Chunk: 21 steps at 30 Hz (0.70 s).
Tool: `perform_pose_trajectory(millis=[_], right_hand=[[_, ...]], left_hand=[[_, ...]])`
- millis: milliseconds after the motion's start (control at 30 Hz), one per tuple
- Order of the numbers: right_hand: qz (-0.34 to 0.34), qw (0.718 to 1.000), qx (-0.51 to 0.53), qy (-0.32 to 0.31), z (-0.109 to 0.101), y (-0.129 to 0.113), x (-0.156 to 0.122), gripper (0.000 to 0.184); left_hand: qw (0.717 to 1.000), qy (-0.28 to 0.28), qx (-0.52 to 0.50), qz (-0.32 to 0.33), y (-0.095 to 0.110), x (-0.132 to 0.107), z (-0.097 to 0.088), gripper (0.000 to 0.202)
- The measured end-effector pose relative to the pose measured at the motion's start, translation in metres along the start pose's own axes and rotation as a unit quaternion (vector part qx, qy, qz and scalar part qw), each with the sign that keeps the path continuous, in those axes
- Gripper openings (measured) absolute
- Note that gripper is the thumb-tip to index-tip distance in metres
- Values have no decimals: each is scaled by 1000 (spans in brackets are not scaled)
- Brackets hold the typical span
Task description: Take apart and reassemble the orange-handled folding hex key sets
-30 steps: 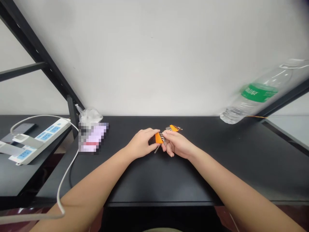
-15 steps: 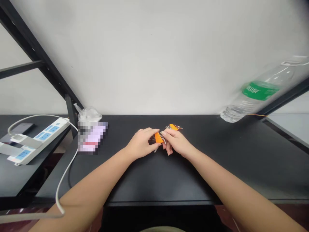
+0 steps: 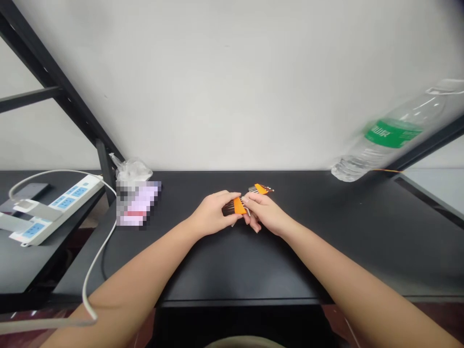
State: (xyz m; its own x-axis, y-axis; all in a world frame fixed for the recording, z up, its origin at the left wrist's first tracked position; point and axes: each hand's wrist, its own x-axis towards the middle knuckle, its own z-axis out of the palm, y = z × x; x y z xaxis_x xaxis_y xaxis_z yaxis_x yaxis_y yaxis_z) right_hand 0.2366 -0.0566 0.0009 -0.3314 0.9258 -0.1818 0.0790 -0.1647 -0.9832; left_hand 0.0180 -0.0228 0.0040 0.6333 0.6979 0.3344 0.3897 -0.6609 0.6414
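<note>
My left hand [image 3: 212, 213] is closed around an orange holder with several hex keys in it, the hex key set [image 3: 239, 206], thumb on the near edge and fingers on the far edge. My right hand [image 3: 267, 212] meets it from the right, thumb and index finger pinched on the hex keys at the holder's right side. One bent silver hex key end [image 3: 248, 211] shows beside the right thumb. Which key the pinch holds is hidden. Just behind my right hand, a second orange hex key set [image 3: 261, 189] lies on the black table [image 3: 239, 270].
A large clear bottle with a green label [image 3: 393, 133] stands at the right by the wall. At the left are a crumpled plastic bag [image 3: 134, 170], a blurred-out purple item [image 3: 143, 205], a white power strip [image 3: 60, 208] and a white cable [image 3: 89, 270] crossing over my left forearm.
Both hands keep their hold on the hex key set. The right fingers have shifted very slightly, and the whole view has moved a little.
</note>
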Motion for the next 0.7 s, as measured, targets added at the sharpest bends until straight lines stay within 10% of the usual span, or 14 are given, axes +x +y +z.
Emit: perform_pose_trajectory(millis=[267, 400, 567, 700], right_hand=[[-1, 1000, 23, -4, -4, 2, 1, 46], [-35, 991, -127, 29, -8, -1, 2, 49], [-166, 900, -389, 108, -19, 0, 2, 30], [-184, 849, -495, 20, -22, 6, -3, 13]], left_hand=[[1000, -7, -14, -4, 2, 1, -2, 50], [1000, 2, -4, -7, -2, 1, -3, 50], [999, 29, 16, -11, -12, 1, -5, 52], [998, 47, 33, -26, -17, 2, -5, 53]])
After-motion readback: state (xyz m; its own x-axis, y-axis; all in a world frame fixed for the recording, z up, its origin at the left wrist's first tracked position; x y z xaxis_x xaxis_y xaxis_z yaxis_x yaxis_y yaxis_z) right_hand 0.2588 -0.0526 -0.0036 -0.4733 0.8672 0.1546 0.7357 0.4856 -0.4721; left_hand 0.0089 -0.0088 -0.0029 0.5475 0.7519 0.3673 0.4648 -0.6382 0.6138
